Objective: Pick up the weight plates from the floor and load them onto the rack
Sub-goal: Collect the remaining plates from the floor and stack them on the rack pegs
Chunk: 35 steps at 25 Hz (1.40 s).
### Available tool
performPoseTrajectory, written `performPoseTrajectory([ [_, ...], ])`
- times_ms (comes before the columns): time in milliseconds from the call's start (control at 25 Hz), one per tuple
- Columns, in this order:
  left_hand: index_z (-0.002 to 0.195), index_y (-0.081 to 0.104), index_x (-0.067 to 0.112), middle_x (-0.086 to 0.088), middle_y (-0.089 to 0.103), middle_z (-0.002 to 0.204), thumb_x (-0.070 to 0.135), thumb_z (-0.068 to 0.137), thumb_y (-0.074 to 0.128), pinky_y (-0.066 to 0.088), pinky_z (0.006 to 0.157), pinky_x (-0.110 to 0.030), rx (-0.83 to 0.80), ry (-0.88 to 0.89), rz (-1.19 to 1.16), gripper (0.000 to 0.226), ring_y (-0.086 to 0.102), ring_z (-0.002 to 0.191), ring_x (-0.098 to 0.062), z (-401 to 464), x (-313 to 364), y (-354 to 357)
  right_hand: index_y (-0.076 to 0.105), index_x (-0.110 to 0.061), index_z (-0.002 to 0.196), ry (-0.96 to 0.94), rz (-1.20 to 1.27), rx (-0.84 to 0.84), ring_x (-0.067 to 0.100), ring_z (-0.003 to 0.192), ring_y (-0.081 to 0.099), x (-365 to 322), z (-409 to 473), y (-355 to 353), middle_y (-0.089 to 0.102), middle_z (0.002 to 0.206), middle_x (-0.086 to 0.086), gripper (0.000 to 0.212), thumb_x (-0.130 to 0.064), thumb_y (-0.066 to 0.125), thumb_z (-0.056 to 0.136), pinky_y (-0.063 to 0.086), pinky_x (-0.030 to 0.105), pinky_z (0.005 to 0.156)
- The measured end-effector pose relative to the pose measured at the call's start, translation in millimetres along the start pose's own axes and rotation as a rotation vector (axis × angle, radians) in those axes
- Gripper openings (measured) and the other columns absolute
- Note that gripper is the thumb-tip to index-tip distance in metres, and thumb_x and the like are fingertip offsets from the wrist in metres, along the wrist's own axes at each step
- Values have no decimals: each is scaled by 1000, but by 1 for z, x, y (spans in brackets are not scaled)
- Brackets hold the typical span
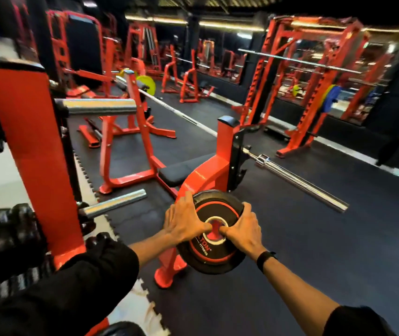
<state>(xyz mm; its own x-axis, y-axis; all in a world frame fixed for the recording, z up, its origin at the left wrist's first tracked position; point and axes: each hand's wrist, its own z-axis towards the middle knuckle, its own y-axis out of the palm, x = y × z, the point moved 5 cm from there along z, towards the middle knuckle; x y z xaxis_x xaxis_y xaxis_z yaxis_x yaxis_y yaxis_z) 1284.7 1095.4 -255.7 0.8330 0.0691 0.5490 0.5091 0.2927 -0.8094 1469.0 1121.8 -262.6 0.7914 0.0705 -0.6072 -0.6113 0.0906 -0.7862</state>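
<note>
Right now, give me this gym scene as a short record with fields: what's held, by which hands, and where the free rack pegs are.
held item: black and red weight plate, off the floor
left hand: grips plate's left edge, thumb at centre hole
right hand: grips right edge, thumb at centre hole
rack: orange upright, to the left
free pegs: upper peg, lower peg, both bare

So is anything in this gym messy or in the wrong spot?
Not much. A silver barbell lies on the black floor right of the red bench, not on a stand. The weight plate is off the floor, held by the left hand and right hand. Nothing looks broken.
</note>
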Motion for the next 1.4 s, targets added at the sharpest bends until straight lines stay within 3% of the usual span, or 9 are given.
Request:
performPoseTrajectory([
  [200, 107, 41, 16, -9, 64, 108, 61, 47, 74, 51, 79, -39, 42, -220, -8, 82, 64, 102, -34, 61, -27, 34, 30, -23, 135, -120, -47, -178, 35, 111, 57, -1, 99, 42, 53, 120, 11, 99, -53, 79, 55, 49, 42, 89],
  [360, 109, 40, 17, -8, 64, 110, 62, 47, 72, 53, 82, -40, 71, -353, 9, 83, 63, 103, -33, 95, -47, 40, 38, -19, 128, -235, -54, -293, 33, 110, 58, -18, 157, 72, 56, 116, 11, 88, -44, 80, 54, 48, 38, 87],
  [480, 106, 40, 18, -6, 65, 106, 63, 45, 71, 55, 80, -41, 102, -467, -9, 82, 65, 98, -31, 116, -74, 45, 37, -21, 131, -319, -31, -429, 32, 111, 58, -37, 193, 109, 55, 116, 10, 91, -46, 78, 53, 48, 38, 87],
  [600, 109, 41, 16, -7, 65, 107, 63, 46, 73, 54, 74, -36, 220, -626, 12, 85, 66, 98, -31, 139, -111, 43, 32, -18, 136, -450, -37, -568, 33, 116, 54, -66, 239, 164, 53, 121, 12, 94, -42, 77, 57, 47, 36, 91],
  [800, 118, 39, 15, -10, 63, 116, 65, 48, 77, 53, 81, -37, 353, -913, 8, 93, 64, 105, -32, 162, -163, 59, 28, -22, 138, -653, -81, -778, 36, 115, 53, -110, 289, 255, 49, 124, 13, 92, -44, 76, 63, 47, 41, 92],
  [960, 121, 39, 14, -11, 61, 121, 69, 45, 73, 53, 87, -40, 442, -1112, -64, 100, 61, 112, -33, 172, -192, 63, 26, -23, 140, -810, -160, -916, 36, 117, 53, -147, 309, 308, 47, 127, 14, 96, -48, 78, 62, 48, 44, 94],
  [1120, 124, 36, 15, -8, 61, 120, 59, 49, 76, 53, 86, -37, 499, -1268, -118, 96, 61, 110, -30, 175, -209, 68, 25, -24, 140, -924, -207, -1058, 35, 117, 52, -172, 318, 349, 48, 125, 14, 99, -43, 81, 61, 48, 45, 95],
  [1400, 127, 38, 14, -9, 61, 123, 60, 42, 73, 54, 88, -42, 537, -1451, -195, 103, 61, 111, -31, 165, -223, 85, 22, -28, 142, -1074, -324, -1246, 35, 114, 53, -184, 314, 392, 47, 126, 14, 108, -50, 80, 54, 49, 47, 95],
])
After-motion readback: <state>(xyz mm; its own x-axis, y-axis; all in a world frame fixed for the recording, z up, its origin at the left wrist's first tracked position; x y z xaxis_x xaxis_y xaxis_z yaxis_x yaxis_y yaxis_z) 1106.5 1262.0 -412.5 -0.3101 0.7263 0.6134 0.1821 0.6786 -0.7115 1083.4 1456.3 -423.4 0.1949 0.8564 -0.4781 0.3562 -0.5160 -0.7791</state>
